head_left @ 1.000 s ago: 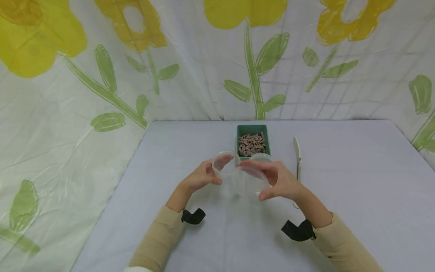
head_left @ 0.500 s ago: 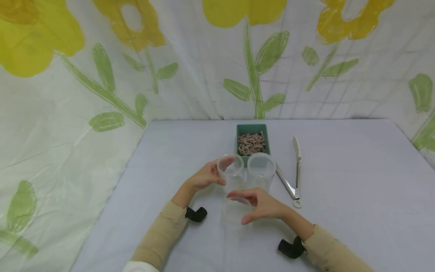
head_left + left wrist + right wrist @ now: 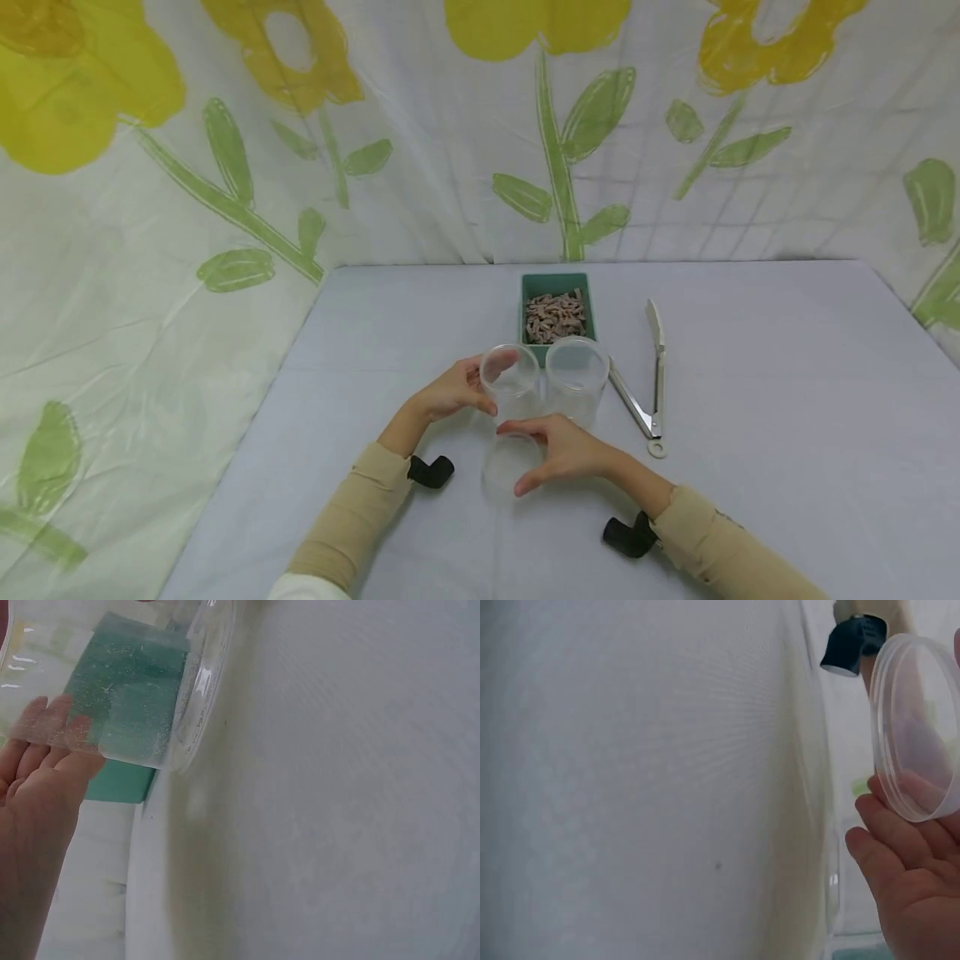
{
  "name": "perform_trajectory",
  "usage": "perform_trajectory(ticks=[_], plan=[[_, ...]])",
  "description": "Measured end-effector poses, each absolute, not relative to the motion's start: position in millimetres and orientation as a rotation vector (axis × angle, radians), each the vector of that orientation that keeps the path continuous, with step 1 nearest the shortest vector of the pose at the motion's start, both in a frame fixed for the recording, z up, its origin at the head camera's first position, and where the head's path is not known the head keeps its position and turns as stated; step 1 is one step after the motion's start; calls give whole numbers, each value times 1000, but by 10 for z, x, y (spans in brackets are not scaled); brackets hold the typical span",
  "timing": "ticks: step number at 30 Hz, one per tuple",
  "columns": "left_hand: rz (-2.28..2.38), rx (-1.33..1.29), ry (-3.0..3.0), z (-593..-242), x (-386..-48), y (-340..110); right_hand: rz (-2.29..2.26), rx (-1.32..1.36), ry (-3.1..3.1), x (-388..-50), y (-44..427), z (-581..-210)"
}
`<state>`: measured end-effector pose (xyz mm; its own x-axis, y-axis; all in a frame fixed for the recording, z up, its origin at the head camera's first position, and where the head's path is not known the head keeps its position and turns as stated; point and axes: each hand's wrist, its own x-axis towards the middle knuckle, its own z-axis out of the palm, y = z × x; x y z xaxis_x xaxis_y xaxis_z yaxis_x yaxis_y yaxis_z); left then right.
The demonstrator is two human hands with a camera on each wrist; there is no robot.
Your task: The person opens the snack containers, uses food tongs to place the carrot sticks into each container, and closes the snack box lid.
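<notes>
My left hand (image 3: 459, 388) grips a clear plastic cup (image 3: 510, 382) that stands at the middle of the table. In the left wrist view its fingers lie along the cup's (image 3: 202, 686) wall, with the green box (image 3: 120, 780) behind. Nearer the front, my right hand (image 3: 564, 454) holds a clear, shallow, round piece like a plastic lid (image 3: 510, 467) between thumb and fingers. In the right wrist view, fingers (image 3: 889, 829) reach along the lid's (image 3: 915, 735) ridged rim. Just right of the held cup stands a second clear cup (image 3: 576, 375).
Behind the cups sits the green box (image 3: 527, 312), filled with small brownish pieces (image 3: 555, 317). Metal tongs (image 3: 654, 417) lie spread to the right of the second cup. A flower-printed curtain (image 3: 442, 208) hangs along the table's back and left sides.
My right hand has drawn the lid forward and to the left, away from the two cups. My left hand has shifted slightly right with its cup. The tongs and second cup show more fully.
</notes>
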<state>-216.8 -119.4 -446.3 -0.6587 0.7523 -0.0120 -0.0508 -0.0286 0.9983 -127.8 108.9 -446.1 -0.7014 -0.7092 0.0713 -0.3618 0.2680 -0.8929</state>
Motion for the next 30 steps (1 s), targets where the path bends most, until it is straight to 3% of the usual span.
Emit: perform_trajectory(ticks=[21,30], plan=[[1727,764,1672,-4456,-2159,-1161,-664,-1295,2601,-1187,1001,-4434],[1592,813,1811,-4376,-2172,-1173,-1099,-1195,2351,-1154,1318,-3896]])
